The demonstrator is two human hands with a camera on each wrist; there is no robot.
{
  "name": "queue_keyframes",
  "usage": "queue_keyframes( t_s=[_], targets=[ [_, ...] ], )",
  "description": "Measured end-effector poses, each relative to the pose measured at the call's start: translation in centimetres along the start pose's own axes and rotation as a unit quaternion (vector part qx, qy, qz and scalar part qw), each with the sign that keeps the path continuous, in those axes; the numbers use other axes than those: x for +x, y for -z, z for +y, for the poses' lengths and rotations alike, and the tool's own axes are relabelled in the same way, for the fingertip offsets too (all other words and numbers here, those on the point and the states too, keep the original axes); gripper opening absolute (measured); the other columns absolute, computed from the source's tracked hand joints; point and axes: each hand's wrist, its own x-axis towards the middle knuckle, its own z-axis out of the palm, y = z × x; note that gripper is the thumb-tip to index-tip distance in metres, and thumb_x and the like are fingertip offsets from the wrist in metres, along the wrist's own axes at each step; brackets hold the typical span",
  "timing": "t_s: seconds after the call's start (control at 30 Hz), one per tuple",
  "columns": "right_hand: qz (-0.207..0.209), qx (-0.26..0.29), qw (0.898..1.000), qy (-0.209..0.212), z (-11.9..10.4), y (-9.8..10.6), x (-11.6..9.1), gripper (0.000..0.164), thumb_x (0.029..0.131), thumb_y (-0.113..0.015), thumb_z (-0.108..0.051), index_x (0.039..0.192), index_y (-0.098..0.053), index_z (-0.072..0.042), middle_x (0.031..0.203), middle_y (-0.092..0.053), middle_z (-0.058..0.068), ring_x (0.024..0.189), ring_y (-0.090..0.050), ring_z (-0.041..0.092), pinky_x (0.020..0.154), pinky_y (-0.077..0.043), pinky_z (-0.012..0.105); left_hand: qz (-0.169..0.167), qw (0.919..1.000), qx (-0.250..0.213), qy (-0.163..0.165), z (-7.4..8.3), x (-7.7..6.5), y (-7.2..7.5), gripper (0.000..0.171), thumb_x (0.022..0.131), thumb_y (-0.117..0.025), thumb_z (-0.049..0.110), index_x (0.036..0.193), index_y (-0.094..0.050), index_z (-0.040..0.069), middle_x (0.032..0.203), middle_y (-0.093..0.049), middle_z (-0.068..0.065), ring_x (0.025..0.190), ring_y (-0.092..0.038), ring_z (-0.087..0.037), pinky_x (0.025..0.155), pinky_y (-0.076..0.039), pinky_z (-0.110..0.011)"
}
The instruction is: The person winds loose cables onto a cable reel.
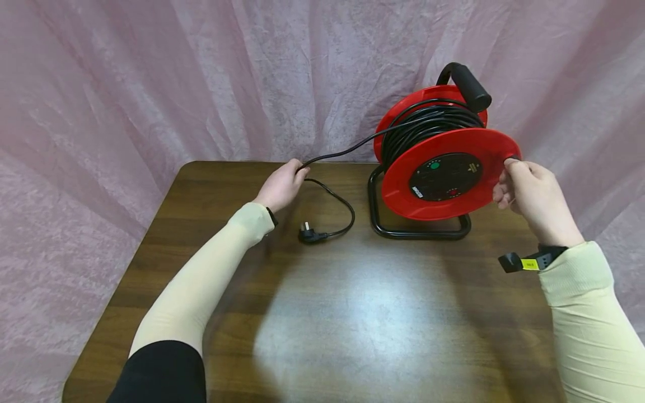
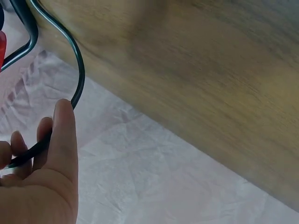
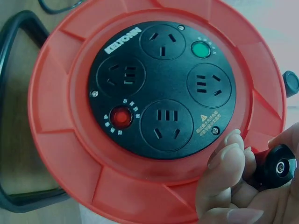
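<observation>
A red cable reel (image 1: 491, 145) with black cable (image 1: 347, 151) wound on its drum stands on a black tube frame (image 1: 418, 235) at the table's back right. My left hand (image 1: 282, 184) holds the cable left of the reel; in the left wrist view the cable runs among its fingers. From that hand the free end curves down to a black plug (image 1: 312, 235) lying on the table, its pins upward. With its fingers around the black winding knob (image 3: 278, 168) on the reel's outer face, my right hand (image 1: 536, 190) grips at the disc's right edge.
The brown wooden table (image 1: 342, 347) ends at the back against a pink curtain (image 1: 282, 84). A black carrying handle (image 1: 471, 87) sticks out above the reel. In the right wrist view the black socket panel (image 3: 163, 88) has several outlets, a red button and a green light.
</observation>
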Motion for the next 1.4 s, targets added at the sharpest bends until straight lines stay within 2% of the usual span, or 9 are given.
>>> queue_keyframes(
  t_s=[0.27, 0.43, 0.53, 0.63, 0.8, 0.97, 1.2, 1.3, 1.4],
  targets=[
    [0.005, -0.001, 1.0, 0.0, 1.1, 0.0, -0.1, 0.056, 0.104, -0.038, -0.049, 0.1, -0.051, 0.005, 0.068, -0.062, 0.0, 0.056, -0.059, 0.015, 0.054, -0.051, 0.025, 0.009, 0.9999, -0.006, -0.01, 0.2, -0.3, -0.1, 0.032, 0.109, -0.035, 0.038, 0.107, -0.049, 0.01, 0.094, -0.049, -0.008, 0.076, -0.045, -0.023, 0.066, -0.037, -0.037],
    [-0.003, -0.006, 1.0, -0.008, 2.1, 0.0, -0.3, 0.059, 0.104, -0.037, -0.051, 0.103, -0.049, 0.006, 0.068, -0.062, 0.002, 0.058, -0.059, 0.015, 0.055, -0.052, 0.025, 0.025, 0.9995, -0.009, -0.015, 0.4, -0.5, -0.1, 0.039, 0.108, -0.033, 0.045, 0.105, -0.05, 0.01, 0.092, -0.049, -0.007, 0.079, -0.049, -0.022, 0.069, -0.04, -0.037],
    [-0.007, -0.011, 1.0, -0.012, 2.7, 0.0, -0.4, 0.06, 0.104, -0.037, -0.053, 0.104, -0.048, 0.006, 0.069, -0.062, 0.003, 0.058, -0.059, 0.015, 0.056, -0.053, 0.026, 0.023, 0.999, -0.036, -0.012, 0.5, -0.5, -0.1, 0.041, 0.107, -0.033, 0.05, 0.105, -0.049, 0.013, 0.091, -0.053, -0.008, 0.077, -0.06, -0.022, 0.068, -0.046, -0.035],
    [-0.01, -0.015, 1.0, -0.013, 3.4, -0.1, -0.4, 0.059, 0.104, -0.036, -0.052, 0.103, -0.048, 0.006, 0.068, -0.062, 0.002, 0.056, -0.059, 0.015, 0.055, -0.052, 0.026, 0.009, 0.9981, -0.06, -0.011, 0.8, -0.6, -0.1, 0.036, 0.108, -0.035, 0.045, 0.107, -0.049, 0.012, 0.094, -0.056, -0.009, 0.078, -0.066, -0.025, 0.067, -0.051, -0.034],
    [-0.019, -0.02, 1.0, -0.014, 4.3, -0.3, -0.4, 0.057, 0.105, -0.034, -0.05, 0.1, -0.05, 0.005, 0.067, -0.063, 0.0, 0.055, -0.059, 0.014, 0.054, -0.051, 0.027, -0.001, 0.9966, -0.082, -0.008, 0.8, -0.6, -0.2, 0.03, 0.11, -0.038, 0.031, 0.114, -0.053, 0.006, 0.102, -0.053, -0.01, 0.08, -0.065, -0.028, 0.068, -0.054, -0.034],
    [-0.017, -0.025, 0.999, -0.01, 4.7, -0.5, -0.3, 0.054, 0.105, -0.033, -0.049, 0.096, -0.052, 0.002, 0.067, -0.062, -0.002, 0.054, -0.059, 0.015, 0.054, -0.052, 0.027, -0.008, 0.9895, -0.144, 0.01, 0.4, -0.4, -0.2, 0.037, 0.108, -0.039, 0.042, 0.113, -0.05, 0.007, 0.106, -0.055, -0.009, 0.082, -0.067, -0.029, 0.071, -0.058, -0.036],
    [-0.023, -0.021, 0.999, -0.01, 5.3, -0.7, -0.5, 0.052, 0.106, -0.032, -0.047, 0.1, -0.049, 0.002, 0.068, -0.061, -0.001, 0.056, -0.058, 0.014, 0.057, -0.054, 0.027, -0.003, 0.995, -0.1, 0.0, 0.1, -0.7, 0.4, 0.03, 0.109, -0.038, 0.035, 0.111, -0.052, 0.008, 0.099, -0.05, -0.013, 0.077, -0.063, -0.031, 0.065, -0.055, -0.033],
    [-0.023, -0.012, 1.0, -0.009, 5.7, -0.9, -0.5, 0.05, 0.106, -0.032, -0.044, 0.099, -0.047, 0.003, 0.067, -0.061, 0.0, 0.054, -0.058, 0.013, 0.056, -0.055, 0.028, 0.0, 0.9928, -0.119, 0.008, 0.0, -0.7, 0.7, 0.039, 0.107, -0.038, 0.047, 0.11, -0.051, 0.01, 0.098, -0.054, -0.013, 0.075, -0.064, -0.029, 0.067, -0.056, -0.036],
    [-0.025, -0.015, 1.0, -0.006, 6.2, -1.3, -0.5, 0.049, 0.107, -0.031, -0.043, 0.098, -0.047, 0.003, 0.067, -0.061, 0.0, 0.053, -0.057, 0.013, 0.056, -0.055, 0.029, 0.005, 0.9905, -0.132, 0.037, -0.4, -0.9, 1.0, 0.055, 0.101, -0.036, 0.063, 0.105, -0.051, 0.01, 0.096, -0.058, -0.011, 0.075, -0.066, -0.029, 0.07, -0.057, -0.042]
  ],
)
